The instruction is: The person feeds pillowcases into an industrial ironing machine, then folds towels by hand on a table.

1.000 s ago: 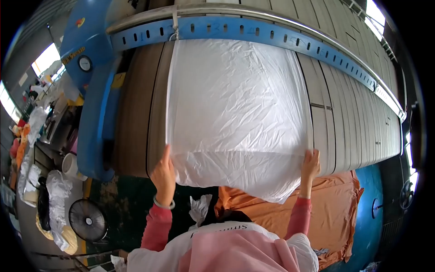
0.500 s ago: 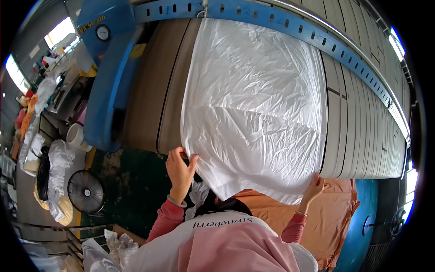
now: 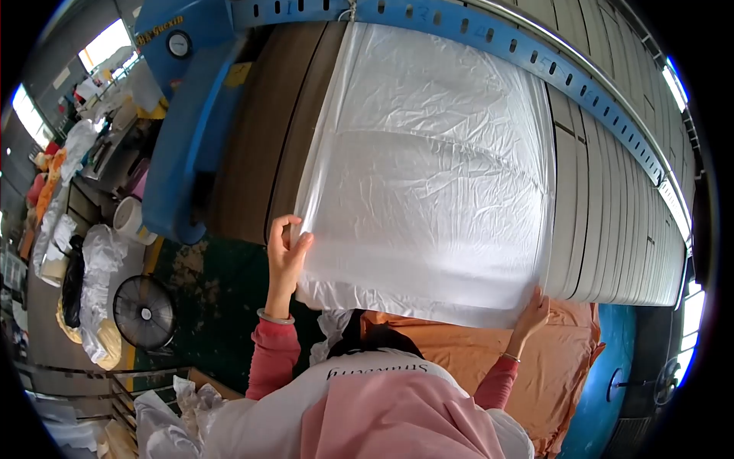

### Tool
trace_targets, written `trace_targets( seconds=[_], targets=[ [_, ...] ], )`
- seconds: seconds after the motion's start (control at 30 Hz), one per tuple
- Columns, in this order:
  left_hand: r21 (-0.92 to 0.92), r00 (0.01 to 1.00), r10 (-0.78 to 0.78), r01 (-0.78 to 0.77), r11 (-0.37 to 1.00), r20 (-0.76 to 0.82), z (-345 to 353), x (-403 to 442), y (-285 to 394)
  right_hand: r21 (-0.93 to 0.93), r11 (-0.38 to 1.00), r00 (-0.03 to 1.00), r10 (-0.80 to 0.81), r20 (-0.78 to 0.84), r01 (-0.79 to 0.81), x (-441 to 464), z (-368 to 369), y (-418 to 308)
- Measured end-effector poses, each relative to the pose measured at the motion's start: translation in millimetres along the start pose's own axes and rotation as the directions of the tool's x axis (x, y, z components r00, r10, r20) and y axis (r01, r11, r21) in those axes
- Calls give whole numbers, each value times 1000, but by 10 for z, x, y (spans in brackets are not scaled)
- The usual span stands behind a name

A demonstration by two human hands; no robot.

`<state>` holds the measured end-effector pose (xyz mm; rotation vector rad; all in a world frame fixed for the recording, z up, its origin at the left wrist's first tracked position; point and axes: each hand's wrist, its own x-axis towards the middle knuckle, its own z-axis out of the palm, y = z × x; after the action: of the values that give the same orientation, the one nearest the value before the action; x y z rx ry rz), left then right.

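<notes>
A shiny white cloth (image 3: 428, 199) lies over the slatted roller bed of a large machine. Wrinkles cover its upper part, while the lower part is smoother, and its front edge hangs off the bed. At the left border of the cloth, my left hand (image 3: 287, 256) has thumb and forefinger closed on the edge, the fingertips partly hidden. My right hand (image 3: 531, 314) grips the lower right corner, fingers bent around the border.
A blue slotted bar (image 3: 451, 27) crosses above the bed (image 3: 612, 229), joining a blue machine housing (image 3: 172, 153) with a gauge. Orange cloth (image 3: 550, 359) is spread below at right. A black fan (image 3: 144, 314), a white bucket (image 3: 131, 220) and bagged materials (image 3: 103, 260) stand at left.
My left hand has moved up and left, drawing the cloth's left edge outward. The lower cloth is flatter and its crease sits farther up the bed. My right hand has barely moved.
</notes>
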<state>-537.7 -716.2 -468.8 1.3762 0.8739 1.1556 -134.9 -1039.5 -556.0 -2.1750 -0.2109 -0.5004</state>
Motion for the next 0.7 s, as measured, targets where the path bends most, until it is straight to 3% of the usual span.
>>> trace_targets(
  seconds=[0.07,0.1,0.2,0.27,0.33,0.43,0.47,0.5,0.53,0.6,0.63,0.67,0.7],
  targets=[
    [360,979,204,-186,914,-12,-2,4,-107,-38,999,1000,13,0,-13,118,58,-24],
    [401,924,376,-320,859,-69,6,8,-253,-52,999,1000,3,-23,-4,104,62,-105],
    [598,810,580,-423,681,-87,-42,-114,-494,-39,999,996,-11,-90,8,87,106,-46],
    [662,839,532,-336,670,-114,-43,-267,-593,-85,995,985,-57,-165,43,70,135,84],
    [647,802,584,-378,662,-129,-80,-340,-739,-201,973,951,-168,-259,117,48,130,32],
    [620,737,652,-428,657,-181,-104,-470,-908,-352,851,812,-497,-306,389,-207,147,-720],
    [611,784,588,-368,701,-202,-138,-541,-968,-4,899,882,-432,-189,439,-475,119,-1272],
    [573,811,539,-337,747,-226,-153,-583,-988,159,769,785,-614,-86,619,-711,195,-1647],
    [533,835,488,-301,791,-253,-157,-602,-998,270,728,734,-672,98,630,-971,343,-1855],
    [516,740,630,-454,726,-235,-166,-549,-965,295,452,331,-864,379,842,-1563,220,-2493],
    [514,711,667,-496,700,-223,-189,-538,-910,348,442,267,-853,449,827,-1672,253,-2526],
    [478,847,489,-348,806,-208,-232,-598,-847,390,439,204,-833,514,810,-1772,303,-2513],
    [513,880,435,-288,808,-191,-274,-625,-746,410,447,157,-805,573,795,-1830,344,-2472]
  ],
)
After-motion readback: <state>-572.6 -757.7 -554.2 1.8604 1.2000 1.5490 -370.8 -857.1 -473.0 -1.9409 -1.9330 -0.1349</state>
